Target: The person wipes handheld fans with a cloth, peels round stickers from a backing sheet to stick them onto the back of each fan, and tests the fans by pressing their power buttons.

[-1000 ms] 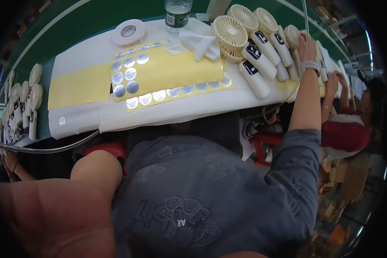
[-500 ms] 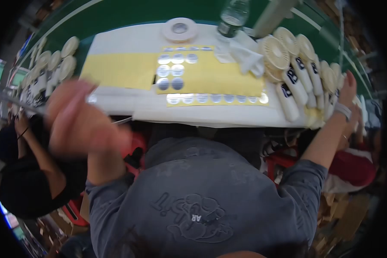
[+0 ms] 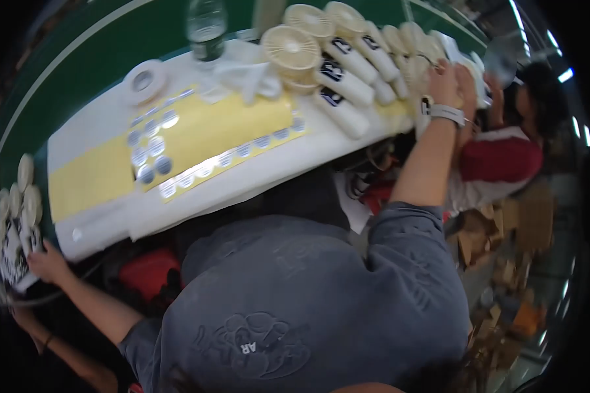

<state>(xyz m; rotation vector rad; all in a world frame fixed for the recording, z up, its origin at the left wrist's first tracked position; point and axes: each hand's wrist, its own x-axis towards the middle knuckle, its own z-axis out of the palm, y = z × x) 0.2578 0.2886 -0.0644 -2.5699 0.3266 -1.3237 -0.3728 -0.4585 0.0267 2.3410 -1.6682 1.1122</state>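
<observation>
My left hand [image 3: 49,263] is at the far left, at the handle ends of a group of cream handheld fans [image 3: 31,206]. Its thumb shows, but its fingertips merge with the handles, so its grip is unclear. My right hand [image 3: 443,84], with a pale watch [image 3: 448,114] at the wrist, reaches in among the right-hand pile of cream handheld fans [image 3: 292,49]. Fan heads and another person's hand crowd its fingers, and I cannot make out a hold. Dark logos mark the white handles. A yellow sheet of round silver stickers [image 3: 226,134] lies between my hands.
A roll of tape [image 3: 144,80], a clear bottle [image 3: 206,33] and a crumpled white cloth [image 3: 249,80] stand along the back of the white work surface [image 3: 88,232]. At right sits a co-worker in a red and white top [image 3: 501,157]; another person's arm [image 3: 72,357] is at lower left.
My left hand has swung out and down to the left fan group. My right hand stays among the right fans. The whole view has turned, tilting the table.
</observation>
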